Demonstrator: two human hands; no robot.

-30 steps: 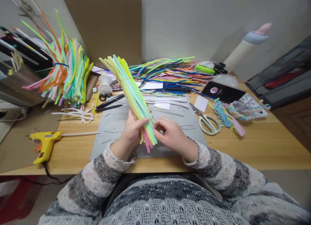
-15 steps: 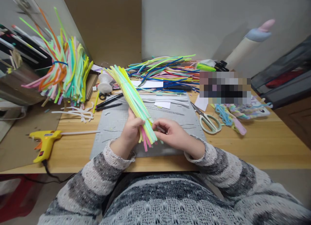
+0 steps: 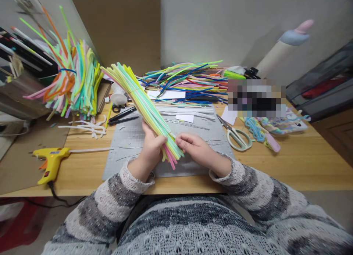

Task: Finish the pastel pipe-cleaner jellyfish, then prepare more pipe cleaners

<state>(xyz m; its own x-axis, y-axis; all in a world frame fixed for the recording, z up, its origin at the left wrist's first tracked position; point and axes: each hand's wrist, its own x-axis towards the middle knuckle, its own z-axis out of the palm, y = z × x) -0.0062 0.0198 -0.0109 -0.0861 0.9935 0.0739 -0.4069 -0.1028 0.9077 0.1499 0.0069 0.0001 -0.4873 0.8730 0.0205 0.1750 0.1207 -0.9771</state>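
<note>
A long bundle of pipe cleaners point(image 3: 146, 107), mostly yellow and mint green with pink ends at the bottom, slants up to the left above the mat. Thin ties cross it near both ends. My left hand point(image 3: 150, 146) wraps round its lower part, the thumb lying across the front. At the bundle's right side, close to the lower tie, my right hand point(image 3: 196, 147) is closed in a pinch. Whatever lies between its fingertips is too small or hidden to make out.
A grey cutting mat point(image 3: 132, 137) lies below, bearing thin wires. Scissors point(image 3: 238, 137) rest at right, a yellow glue gun point(image 3: 53, 161) at left. Loose pipe cleaners point(image 3: 190, 82) spread along the back; another tied bunch point(image 3: 79, 78) stands back left. A pixelated patch covers part of the right side.
The bundle's upper end has swung to the left, so it slants more. Its lower end has shifted slightly right, and my right hand's fingers have drawn closer together beside it.
</note>
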